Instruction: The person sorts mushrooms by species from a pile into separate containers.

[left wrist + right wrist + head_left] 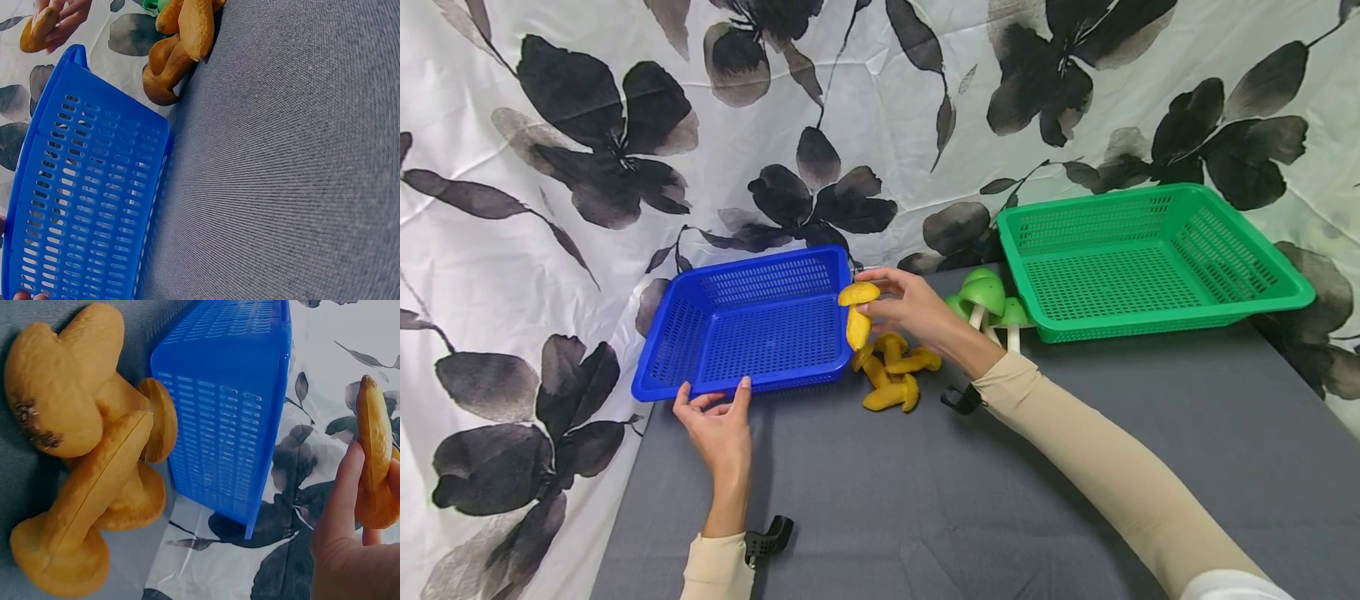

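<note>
My right hand (919, 312) holds one yellow mushroom (857, 327) between thumb and fingers, the gap no wider than the mushroom itself; it hangs near the right end of the blue basket (763, 340), raised higher than the rim and apart from it, cap uppermost and stem down in the head view. My left hand (718, 427) pinches the basket's front rim, thumb on the edge and fingertips against the outer wall; that steadies it, and I think a light hold is enough, since a hard pull could tip or slide it.

For this carry I judge a soft pinch near where cap meets stem the safest; squeezing harder might make the mushroom twist or slip. I want the stem's lower end well clear of the rim, as that is the part likeliest to catch; my knuckles need the same room.

The other yellow mushrooms (907, 362) lie heaped just beside the basket's right end; a low wrist could brush them, or the green mushrooms (983, 295) near my forearm, so a high, level path suits best.
</note>
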{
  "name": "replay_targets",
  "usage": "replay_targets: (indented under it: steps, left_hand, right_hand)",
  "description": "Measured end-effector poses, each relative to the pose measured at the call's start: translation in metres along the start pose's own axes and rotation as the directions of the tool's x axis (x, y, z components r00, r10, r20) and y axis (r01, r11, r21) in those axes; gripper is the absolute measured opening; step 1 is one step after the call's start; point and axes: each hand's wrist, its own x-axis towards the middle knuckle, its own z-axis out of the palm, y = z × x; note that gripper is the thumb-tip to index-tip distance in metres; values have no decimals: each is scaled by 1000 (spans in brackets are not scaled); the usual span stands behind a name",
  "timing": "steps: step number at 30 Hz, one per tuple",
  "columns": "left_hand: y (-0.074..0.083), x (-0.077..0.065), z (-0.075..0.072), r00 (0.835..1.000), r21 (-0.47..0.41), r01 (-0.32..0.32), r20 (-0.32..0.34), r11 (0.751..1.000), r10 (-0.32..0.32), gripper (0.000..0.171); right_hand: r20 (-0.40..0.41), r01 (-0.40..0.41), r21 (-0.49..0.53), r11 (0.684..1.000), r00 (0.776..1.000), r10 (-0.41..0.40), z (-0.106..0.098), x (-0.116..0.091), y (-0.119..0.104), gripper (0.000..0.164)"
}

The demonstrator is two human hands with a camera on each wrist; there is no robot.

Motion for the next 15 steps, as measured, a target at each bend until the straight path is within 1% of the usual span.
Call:
replay_targets:
  steps: [11, 15]
  left_hand:
    - [0, 1, 0, 1000, 5, 5, 4, 1000, -5, 92]
    - [0, 1, 0, 1000, 14, 2, 1, 1000, -2, 92]
  right_hand:
    - [17, -17, 32, 999, 1000, 17, 13, 24, -4, 45]
    - [20, -28, 22, 999, 999, 27, 17, 33, -4, 47]
